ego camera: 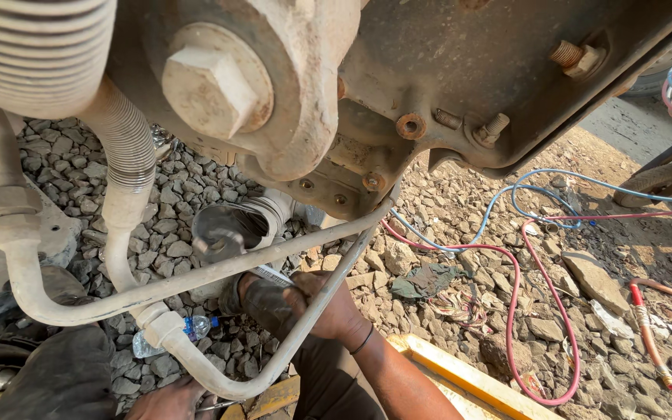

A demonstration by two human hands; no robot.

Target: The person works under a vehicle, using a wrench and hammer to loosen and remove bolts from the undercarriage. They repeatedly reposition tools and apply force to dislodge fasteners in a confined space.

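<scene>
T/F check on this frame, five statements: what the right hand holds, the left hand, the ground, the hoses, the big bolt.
1. The right hand grips a dark cylindrical part. True.
2. The ground is smooth concrete. False: it is loose grey crushed stone.
3. A red hose and a blue hose lie on the stones. True.
4. The large hex bolt head at upper left is freshly painted blue. False: it is pale and dusty.
5. The left hand is raised up to the hex bolt head. False: it sits low at the bottom edge, below the curved pale pipe.
</scene>
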